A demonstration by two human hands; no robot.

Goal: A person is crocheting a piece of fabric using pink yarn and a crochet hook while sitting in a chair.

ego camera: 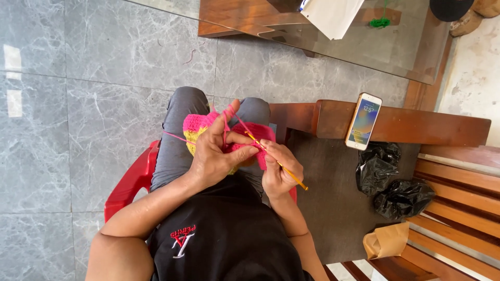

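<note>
A red plastic chair (133, 179) was seen on grey marble floor tiles (78, 78). The left hand (213, 153) was closed on the pink and yellow crochet piece (200, 125), pink yarn (229, 112) looped over its raised finger. The right hand (278, 169) was pinched around a yellow crochet hook (276, 161), its long axis slanted, tip up-left into the work. Rightward, a phone (363, 120) was laid on a wooden bench (411, 125), black bags (388, 179) beside it.
</note>
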